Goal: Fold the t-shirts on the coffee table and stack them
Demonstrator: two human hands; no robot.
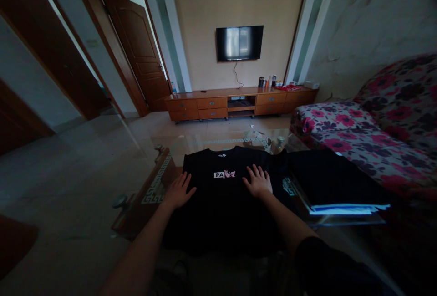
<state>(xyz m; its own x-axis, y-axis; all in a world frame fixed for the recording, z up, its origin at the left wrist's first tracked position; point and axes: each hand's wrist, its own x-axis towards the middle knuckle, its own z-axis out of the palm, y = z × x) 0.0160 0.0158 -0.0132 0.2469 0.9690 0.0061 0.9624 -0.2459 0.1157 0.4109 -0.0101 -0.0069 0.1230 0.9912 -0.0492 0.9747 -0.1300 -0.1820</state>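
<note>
Resting palm-down with fingers spread and gripping nothing, the left hand [178, 190] lies at one side edge of a black T-shirt [221, 209] and the right hand [258, 182] on its front, just beside the chest print [224, 175]. The shirt lies spread, neckline away from the person, on a glass worktop [155, 182], with a dark folded pile [331, 177] to its right. Beyond stand a flowered sofa [341, 118], a low wooden cabinet [211, 104] and, above that, a wall-mounted television [240, 43].

A shirt [223, 202] lies on the table [156, 183], left of a pile [336, 177] and sofa [355, 139].
</note>
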